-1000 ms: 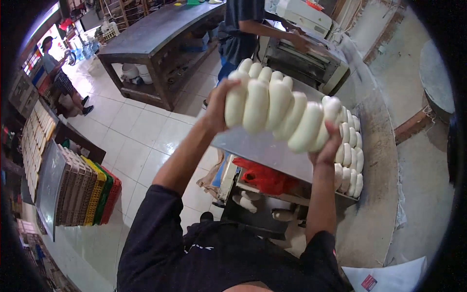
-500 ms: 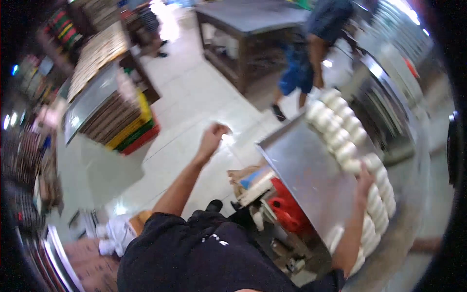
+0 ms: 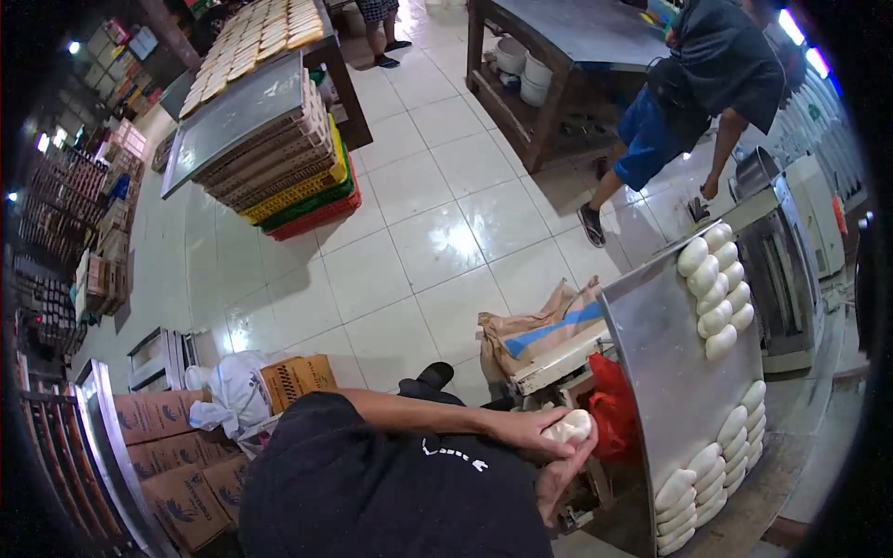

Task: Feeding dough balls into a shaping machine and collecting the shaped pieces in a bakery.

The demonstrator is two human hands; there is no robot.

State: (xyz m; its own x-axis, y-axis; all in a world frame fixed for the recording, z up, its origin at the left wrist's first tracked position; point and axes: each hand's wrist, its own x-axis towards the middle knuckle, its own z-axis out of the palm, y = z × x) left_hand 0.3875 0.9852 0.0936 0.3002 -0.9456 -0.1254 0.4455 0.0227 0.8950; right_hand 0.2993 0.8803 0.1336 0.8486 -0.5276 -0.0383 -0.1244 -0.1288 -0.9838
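Note:
In front of my body, my left hand (image 3: 538, 431) is closed on a smooth white piece of dough (image 3: 569, 428). My right hand (image 3: 566, 471) meets it from below, its fingers curled around the same piece and partly hidden. Just to the right is a large metal tray (image 3: 642, 325). On it, white oval dough pieces lie in close rows in two groups, a far group (image 3: 714, 288) and a near group (image 3: 712, 474). Neither hand touches the tray.
A red bag (image 3: 614, 409) and a brown paper sack (image 3: 530, 325) sit beside the tray. Stacked crates (image 3: 307, 200) stand far left, cartons (image 3: 186, 465) near left. A person in blue shorts (image 3: 648, 139) bends beyond the tray, by a dark table (image 3: 577, 37).
My right hand has left the dough rows on the tray. My left hand has come in from over the floor, and both now hold a dough piece together. The view has shifted.

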